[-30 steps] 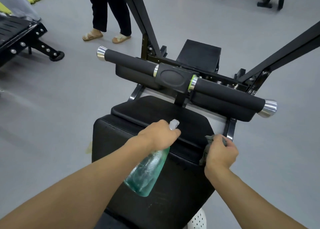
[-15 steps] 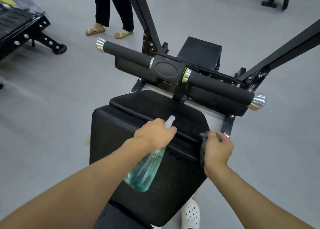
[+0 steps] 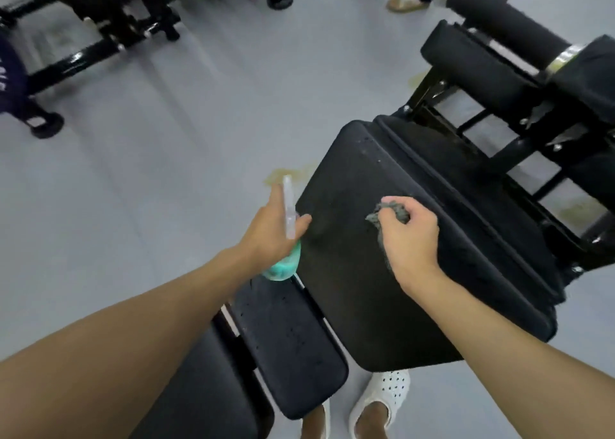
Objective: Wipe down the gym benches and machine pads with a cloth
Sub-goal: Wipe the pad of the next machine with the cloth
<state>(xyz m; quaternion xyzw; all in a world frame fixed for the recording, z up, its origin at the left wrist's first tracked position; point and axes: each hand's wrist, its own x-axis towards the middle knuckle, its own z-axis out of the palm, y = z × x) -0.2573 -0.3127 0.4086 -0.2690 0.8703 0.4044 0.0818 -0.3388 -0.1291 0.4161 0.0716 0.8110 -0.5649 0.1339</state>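
Pressing a crumpled grey-green cloth onto the large black pad, the right hand has its fingers curled round the rag, which sits on the pad's upper face close to its raised far edge. The left hand grips a clear spray bottle of teal liquid, fingers wrapped round its neck, the pale nozzle pointing up and away. The bottle hangs just beside the pad's left edge, above a smaller black pad flecked with small marks. Beyond the large pad, a foam roller with a chrome end crosses the black frame. Below, the person's feet in white perforated shoes stand on the grey floor, where a yellowish stain shows near the pad's corner. Another person's sandalled feet appear at the top
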